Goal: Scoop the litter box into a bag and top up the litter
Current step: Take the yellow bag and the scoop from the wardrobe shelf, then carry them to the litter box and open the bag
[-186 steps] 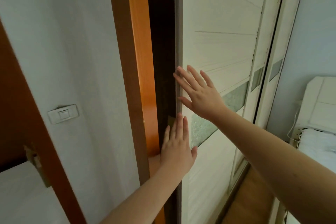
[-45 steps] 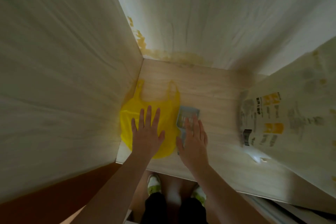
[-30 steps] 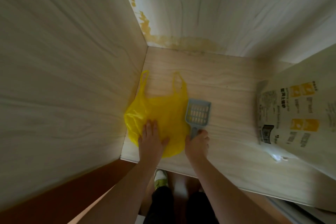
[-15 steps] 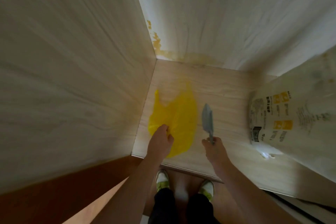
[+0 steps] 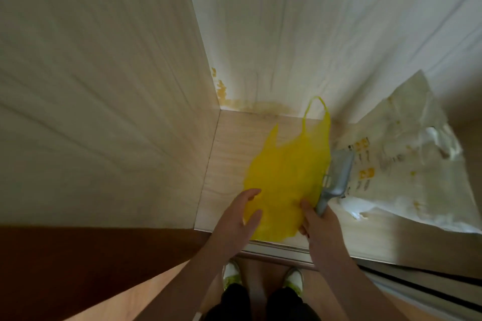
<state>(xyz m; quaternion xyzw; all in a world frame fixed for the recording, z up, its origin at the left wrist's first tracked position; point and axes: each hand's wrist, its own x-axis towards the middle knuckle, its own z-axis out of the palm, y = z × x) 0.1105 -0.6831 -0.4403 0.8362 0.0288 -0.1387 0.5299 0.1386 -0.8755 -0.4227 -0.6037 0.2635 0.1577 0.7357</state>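
The right hand was closed around the handle of a grey litter scoop, its fingers also pinching the right edge of a yellow plastic bag. The scoop stood tilted, its slotted head pointing up and away from the person, just beside the bag's right side. The left hand had its grip spread, thumb and fingers apart, with the bag's lower left edge between them; whether it was actually pinching the plastic I cannot tell, because the frame is blurred there. The bag hung stretched between the two hands, one handle loop raised toward the back panel and the other folded into a point. Its lower end reached the front edge of the wardrobe shelf, a pale wood-grain board. To the right, on the same shelf, a large pale litter sack with yellow and dark print leaned near the scoop. Yellowish stains marked the back corner. Below, the person's shoes stood on the wooden floor.
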